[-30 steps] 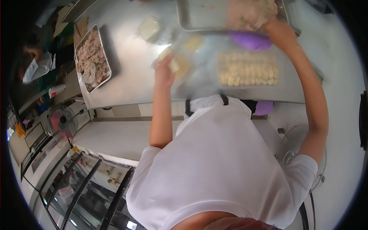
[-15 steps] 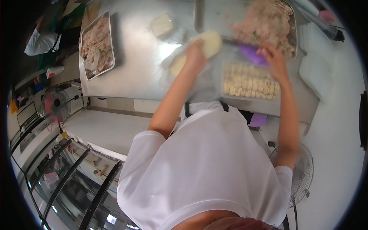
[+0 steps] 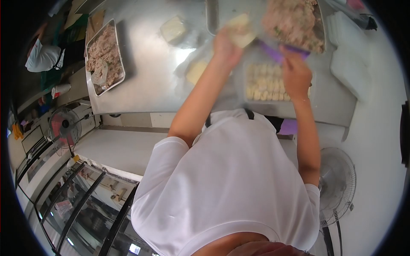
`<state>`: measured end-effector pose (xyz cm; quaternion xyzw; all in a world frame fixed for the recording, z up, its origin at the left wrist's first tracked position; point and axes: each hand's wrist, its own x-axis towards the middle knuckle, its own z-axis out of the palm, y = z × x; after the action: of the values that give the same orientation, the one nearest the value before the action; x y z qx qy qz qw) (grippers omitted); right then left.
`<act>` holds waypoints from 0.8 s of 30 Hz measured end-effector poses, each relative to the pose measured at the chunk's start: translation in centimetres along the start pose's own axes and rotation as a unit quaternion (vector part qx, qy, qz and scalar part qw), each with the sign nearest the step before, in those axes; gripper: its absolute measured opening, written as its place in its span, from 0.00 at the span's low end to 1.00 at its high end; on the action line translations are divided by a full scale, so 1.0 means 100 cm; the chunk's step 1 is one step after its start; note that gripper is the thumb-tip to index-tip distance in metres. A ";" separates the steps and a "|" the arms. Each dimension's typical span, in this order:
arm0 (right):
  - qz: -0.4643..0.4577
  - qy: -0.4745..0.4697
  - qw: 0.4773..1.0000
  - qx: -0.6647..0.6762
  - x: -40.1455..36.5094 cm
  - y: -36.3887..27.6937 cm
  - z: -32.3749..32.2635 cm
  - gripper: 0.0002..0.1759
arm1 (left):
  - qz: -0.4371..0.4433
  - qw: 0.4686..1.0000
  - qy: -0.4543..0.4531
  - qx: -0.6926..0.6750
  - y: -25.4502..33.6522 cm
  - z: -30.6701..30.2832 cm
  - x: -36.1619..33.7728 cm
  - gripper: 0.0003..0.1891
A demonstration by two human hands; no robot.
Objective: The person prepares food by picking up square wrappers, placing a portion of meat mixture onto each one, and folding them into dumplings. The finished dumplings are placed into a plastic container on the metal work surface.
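My left hand holds a pale dough wrapper toward the meat tray, with a pinkish smear on top that looks like filling. Closed round a purple spatula, blurred by motion, is my right hand. It hovers over the right part of a clear tray of small filled dumplings in rows. Just beyond the spatula, a mound of minced meat filling fills one side of a metal tray. More round wrappers lie on plastic beside my left forearm.
A wrapped pale pack lies on the steel table. Another tray of minced meat sits at the left edge. White foam lids are stacked at the right. Fans stand on both sides; a person is at far left.
My left hand has moved up and right, lifting the wrapper off the stack area toward the filling. My right hand has come down and left, its fingers now closed round the purple spatula.
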<state>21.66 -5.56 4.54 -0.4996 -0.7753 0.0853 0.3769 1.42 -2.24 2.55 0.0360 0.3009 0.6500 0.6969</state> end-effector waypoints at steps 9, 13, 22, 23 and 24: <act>0.038 0.033 0.990 -0.135 0.000 0.008 0.017 0.17 | 0.010 0.996 0.025 -0.091 -0.002 0.010 -0.007 0.18; 0.080 0.029 0.983 -0.160 0.009 0.052 -0.005 0.14 | 0.032 0.999 0.006 -0.006 -0.005 -0.002 0.001 0.21; 0.282 -0.299 0.875 -0.254 0.053 0.042 -0.094 0.15 | 0.033 0.999 0.004 0.006 -0.003 0.002 0.003 0.18; 0.211 -0.235 0.940 -0.126 0.049 0.033 -0.091 0.14 | 0.022 1.000 0.014 0.011 -0.005 0.001 0.005 0.18; 0.135 -0.165 0.977 0.007 0.046 0.024 -0.085 0.14 | 0.011 1.000 0.024 0.018 -0.006 0.000 0.005 0.18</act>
<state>28.12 -2.59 11.59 -0.5760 -0.7517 0.2218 0.2324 1.95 -1.85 2.03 0.0359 0.3284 0.6528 0.6817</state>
